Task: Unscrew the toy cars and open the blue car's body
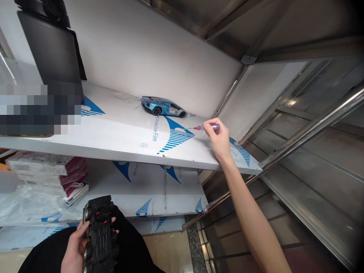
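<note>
- head view: the left hand (75, 240) grasps a dark toy vehicle (99, 231), thumb along one side and fingertips showing past the other.
- the toy vehicle is held underside up, over the person's black trousers (132, 242) and in front of the shelving; its long axis runs up and down the view, leaning slightly, one end towards the shelves and the other near the bottom edge, towards the person.
- two wheels show along its left side, and a round part with small red marks sits near its upper end.
- the right hand (218, 142) pinches a screwdriver (199, 128) by its purple handle, thumb against fingers, above the right part of the upper shelf (122, 127).
- the screwdriver's long axis lies nearly level across the view; past a red collar, its thin shaft points left, and whether the tip touches the shelf is hard to tell.
- a blue toy car (163, 107) stands on its wheels on that shelf, near the wall (159, 57) and apart from both hands; its long axis slants down rightwards, nose right, tail left.
- blue-printed film covers the upper shelf and the lower shelf (110, 193), where plastic-wrapped boxes (42, 170) are stacked at left.
</note>
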`<state>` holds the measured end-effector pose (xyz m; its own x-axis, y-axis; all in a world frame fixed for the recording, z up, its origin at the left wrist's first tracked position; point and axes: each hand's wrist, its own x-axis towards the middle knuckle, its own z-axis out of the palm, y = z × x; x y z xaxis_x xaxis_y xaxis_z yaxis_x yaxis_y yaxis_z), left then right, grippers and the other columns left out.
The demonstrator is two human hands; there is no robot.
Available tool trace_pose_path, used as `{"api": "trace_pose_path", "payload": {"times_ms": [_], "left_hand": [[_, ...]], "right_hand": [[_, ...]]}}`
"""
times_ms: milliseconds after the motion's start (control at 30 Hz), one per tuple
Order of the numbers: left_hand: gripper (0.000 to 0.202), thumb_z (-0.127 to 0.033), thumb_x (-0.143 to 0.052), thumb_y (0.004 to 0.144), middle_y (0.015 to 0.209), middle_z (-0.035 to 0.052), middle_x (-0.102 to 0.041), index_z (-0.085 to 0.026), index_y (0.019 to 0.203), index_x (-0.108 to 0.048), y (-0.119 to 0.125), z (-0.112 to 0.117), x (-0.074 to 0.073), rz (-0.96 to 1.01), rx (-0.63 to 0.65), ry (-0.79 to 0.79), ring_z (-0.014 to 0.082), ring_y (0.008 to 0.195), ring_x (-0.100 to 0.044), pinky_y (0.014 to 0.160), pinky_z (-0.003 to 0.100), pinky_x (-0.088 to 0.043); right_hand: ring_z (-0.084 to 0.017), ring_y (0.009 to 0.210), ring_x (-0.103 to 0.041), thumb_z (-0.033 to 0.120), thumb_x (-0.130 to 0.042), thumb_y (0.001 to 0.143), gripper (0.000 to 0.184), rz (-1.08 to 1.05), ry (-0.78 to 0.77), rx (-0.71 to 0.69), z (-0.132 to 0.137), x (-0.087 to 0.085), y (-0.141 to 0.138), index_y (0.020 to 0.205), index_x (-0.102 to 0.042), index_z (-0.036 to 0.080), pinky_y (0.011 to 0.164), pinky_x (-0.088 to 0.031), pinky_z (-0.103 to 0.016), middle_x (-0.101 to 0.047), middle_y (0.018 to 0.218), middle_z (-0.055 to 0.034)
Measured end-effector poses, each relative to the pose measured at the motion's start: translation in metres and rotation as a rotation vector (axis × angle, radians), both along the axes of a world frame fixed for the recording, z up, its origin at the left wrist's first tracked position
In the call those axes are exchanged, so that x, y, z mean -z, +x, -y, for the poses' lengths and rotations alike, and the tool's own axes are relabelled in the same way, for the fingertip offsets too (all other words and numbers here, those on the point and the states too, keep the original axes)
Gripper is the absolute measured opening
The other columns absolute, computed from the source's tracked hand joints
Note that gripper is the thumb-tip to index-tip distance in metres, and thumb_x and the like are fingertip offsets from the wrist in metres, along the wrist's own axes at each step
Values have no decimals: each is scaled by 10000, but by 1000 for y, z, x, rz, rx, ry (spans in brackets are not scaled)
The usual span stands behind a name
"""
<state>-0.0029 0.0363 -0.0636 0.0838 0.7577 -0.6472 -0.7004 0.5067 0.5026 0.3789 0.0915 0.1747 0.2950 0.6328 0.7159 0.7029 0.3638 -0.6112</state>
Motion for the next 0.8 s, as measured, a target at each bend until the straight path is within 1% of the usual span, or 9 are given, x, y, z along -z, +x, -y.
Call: {"api": "trace_pose_path", "payload": {"times_ms": [67, 133, 300, 400, 467, 533, 633, 800], "left_hand": [[389, -319, -763, 891, 893, 60, -863, -178, 1254, -763, 3, 0, -2, 4, 15, -28, 259, 658, -806, 650, 383, -704], [402, -319, -763, 891, 918, 62, -866, -179, 1268, -760, 5, 1, -3, -5, 16, -38, 258, 661, -806, 631, 375, -700], [415, -324, -758, 903, 939, 69, -866, -170, 1289, -758, 4, 3, -3, -28, 33, -19, 253, 640, -796, 571, 357, -684], [406, -332, -762, 908, 944, 66, -866, -175, 1282, -760, 4, 4, -3, -36, 19, -9, 250, 647, -797, 580, 355, -684], [412, -337, -761, 912, 949, 66, -864, -176, 1291, -754, 3, 4, -3, -26, 16, -9, 249, 661, -800, 610, 359, -690], [423, -332, -751, 915, 944, 69, -862, -174, 1307, -746, 2, 5, -5, -22, 19, -19, 251, 663, -799, 623, 364, -690], [436, -316, -736, 914, 918, 67, -858, -177, 1328, -734, 1, 5, -10, -29, 29, -25, 252, 632, -787, 589, 362, -676], [420, -334, -752, 907, 898, 56, -858, -193, 1303, -750, 2, 8, -17, -26, 46, -38, 258, 629, -788, 573, 356, -677]], "right_hand": [[-180, 789, -605, 426, -723, 987, 181, 48, -62, -61, 1, -1, -8, 915, -703, 261, 777, -492, -338, -649, 835, 6], [-180, 786, -612, 419, -719, 996, 183, 73, -91, -93, 1, -2, -12, 907, -701, 260, 775, -493, -344, -661, 842, 4], [-180, 788, -611, 400, -688, 1005, 196, 98, -43, -109, 4, -3, -12, 872, -673, 258, 780, -490, -356, -667, 862, -1], [-186, 795, -617, 406, -698, 993, 200, 122, -41, -128, 6, -3, -13, 859, -678, 259, 785, -499, -360, -669, 854, -1], [-189, 796, -621, 411, -696, 997, 208, 134, -53, -136, 7, -4, -15, 855, -676, 259, 785, -505, -362, -672, 848, 0], [-192, 804, -626, 411, -694, 1003, 206, 141, -64, -134, 7, -4, -17, 865, -676, 259, 792, -510, -363, -680, 858, -2], [-193, 820, -632, 407, -697, 1004, 192, 144, -74, -132, 8, -4, -18, 883, -682, 259, 802, -511, -361, -687, 880, -4], [-184, 800, -614, 415, -705, 988, 192, 129, -75, -132, 7, -5, -17, 878, -693, 257, 799, -498, -356, -675, 867, 1]]}}
